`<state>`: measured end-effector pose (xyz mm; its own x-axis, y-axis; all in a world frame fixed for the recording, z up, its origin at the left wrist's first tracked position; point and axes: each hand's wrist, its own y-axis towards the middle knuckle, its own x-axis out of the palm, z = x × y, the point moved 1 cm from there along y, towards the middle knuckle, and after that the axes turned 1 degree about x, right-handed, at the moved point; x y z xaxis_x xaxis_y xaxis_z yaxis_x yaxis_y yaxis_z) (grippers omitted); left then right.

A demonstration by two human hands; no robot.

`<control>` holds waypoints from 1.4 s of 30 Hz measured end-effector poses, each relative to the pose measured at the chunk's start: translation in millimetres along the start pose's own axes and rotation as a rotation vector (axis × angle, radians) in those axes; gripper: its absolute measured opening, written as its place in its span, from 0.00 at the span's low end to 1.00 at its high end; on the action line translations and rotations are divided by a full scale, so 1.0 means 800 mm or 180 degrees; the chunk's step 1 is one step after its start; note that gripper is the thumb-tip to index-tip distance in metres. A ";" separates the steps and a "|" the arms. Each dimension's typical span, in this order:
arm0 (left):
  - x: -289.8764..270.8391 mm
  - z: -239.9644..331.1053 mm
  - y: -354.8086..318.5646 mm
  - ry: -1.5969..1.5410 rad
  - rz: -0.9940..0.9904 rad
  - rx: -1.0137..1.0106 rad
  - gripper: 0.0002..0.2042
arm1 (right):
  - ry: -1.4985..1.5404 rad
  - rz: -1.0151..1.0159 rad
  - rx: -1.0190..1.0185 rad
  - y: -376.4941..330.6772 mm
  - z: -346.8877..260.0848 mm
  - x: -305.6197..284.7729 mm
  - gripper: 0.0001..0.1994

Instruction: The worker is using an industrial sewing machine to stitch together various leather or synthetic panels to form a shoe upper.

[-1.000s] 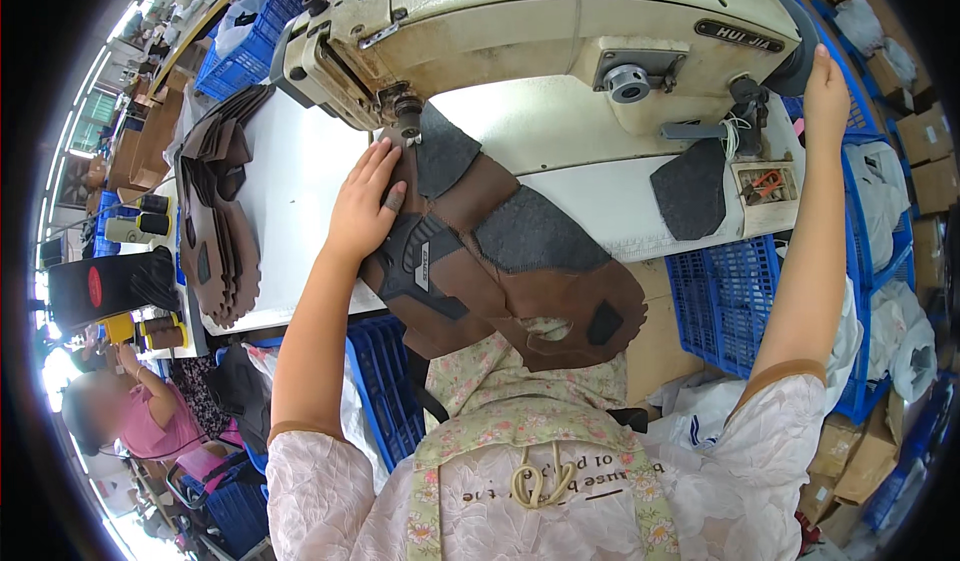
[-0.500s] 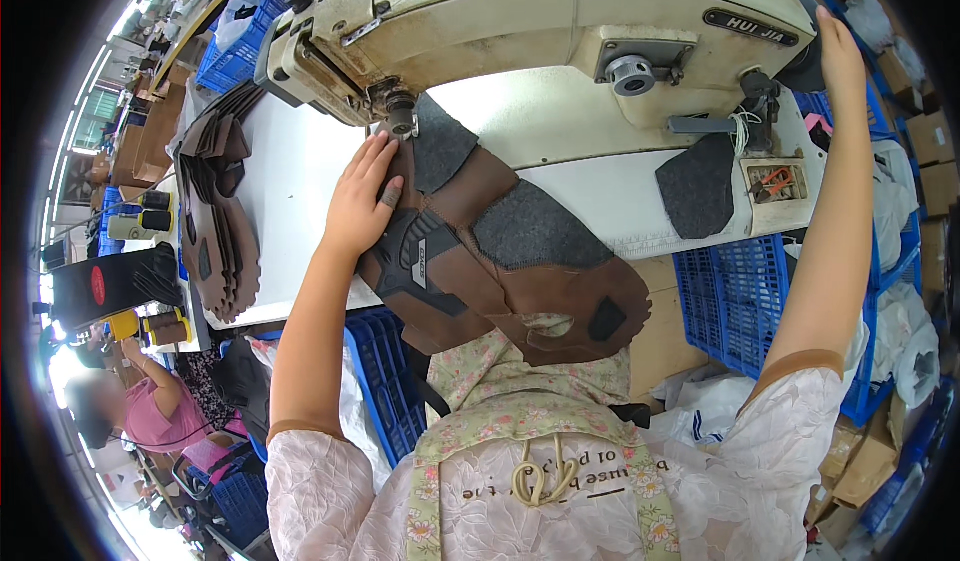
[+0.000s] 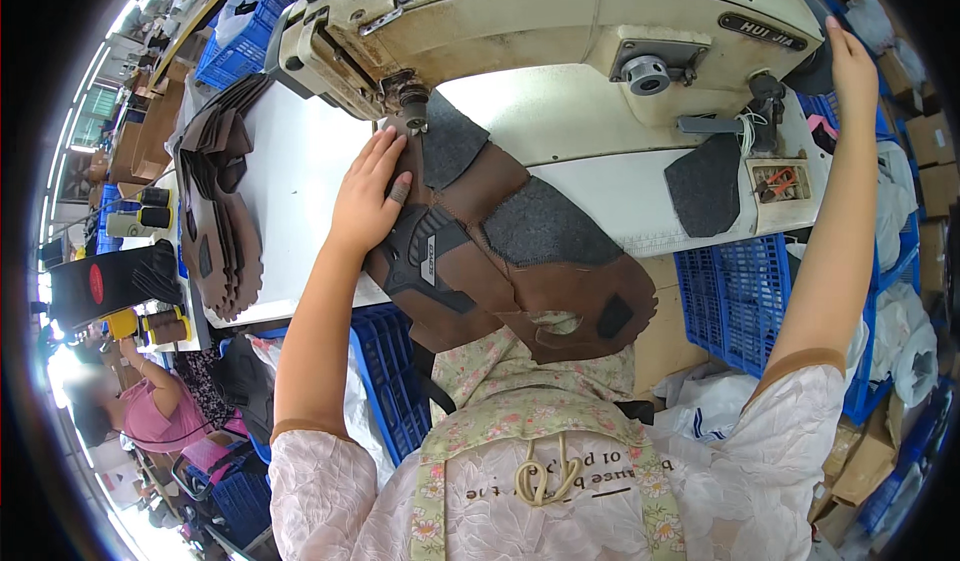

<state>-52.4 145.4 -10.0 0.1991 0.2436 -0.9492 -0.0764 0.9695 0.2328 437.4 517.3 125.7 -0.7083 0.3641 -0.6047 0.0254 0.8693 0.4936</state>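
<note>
A brown leather shoe upper (image 3: 590, 296), with dark grey felt-like patches and a black moulded piece, lies under the presser foot (image 3: 414, 126) of a cream sewing machine (image 3: 500, 21). Its near end hangs over the table edge toward my lap. My left hand (image 3: 372, 189) rests flat on the upper just left of the foot, fingers stretched out and pressing it down. At the machine's right end, my right hand (image 3: 851, 66) is on the dark handwheel (image 3: 812, 61), its fingers partly hidden at the rim. The needle tip is too small to make out.
A stack of brown uppers (image 3: 222, 231) lies left on the white table. A loose grey patch (image 3: 702, 189) is at the right, near a small tray (image 3: 778, 181). Blue crates (image 3: 735, 296) stand below. Thread spools (image 3: 165, 329) and a seated person (image 3: 150, 401) are further left.
The whole view has shifted slightly, so the machine and upper sit a little further right. Both hands keep their places, left on the upper and right at the handwheel.
</note>
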 end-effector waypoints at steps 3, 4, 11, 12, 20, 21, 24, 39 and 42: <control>0.000 0.000 0.001 0.0019 0.0013 -0.0028 0.24 | 0.0023 0.0613 -0.0295 -0.046 0.016 0.015 0.26; 0.003 0.003 0.006 -0.0021 0.0022 0.0025 0.24 | -0.0212 0.0832 -0.0320 -0.066 0.050 0.013 0.23; 0.003 -0.001 -0.002 0.0014 0.0006 -0.0005 0.24 | 0.0583 0.1386 -0.0610 -0.068 0.014 0.030 0.24; 0.002 0.000 -0.002 -0.0011 0.0016 -0.0012 0.24 | 0.0574 0.1374 -0.0600 -0.053 0.000 0.017 0.24; -0.007 0.005 -0.004 -0.0012 0.0041 -0.0036 0.24 | 0.0122 0.0776 0.0057 -0.117 0.080 0.051 0.22; -0.001 0.006 0.003 -0.0054 0.0000 0.0008 0.24 | 0.0295 0.0888 0.0054 -0.130 0.090 0.053 0.23; -0.003 0.002 0.002 -0.0016 -0.0010 0.0011 0.24 | 0.0798 0.1111 -0.0093 -0.111 0.057 0.048 0.24; 0.004 -0.001 -0.001 0.0021 0.0060 0.0025 0.24 | 0.0614 0.0698 0.0107 -0.127 0.067 0.052 0.27; 0.004 -0.003 0.001 0.0030 0.0067 0.0038 0.24 | 0.0565 0.0383 0.0223 -0.120 0.072 0.045 0.26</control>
<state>-54.3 146.8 -13.7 0.1885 0.2637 -0.9460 -0.0687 0.9644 0.2552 449.8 465.8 20.5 -0.8102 0.4074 -0.4215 0.1619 0.8466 0.5071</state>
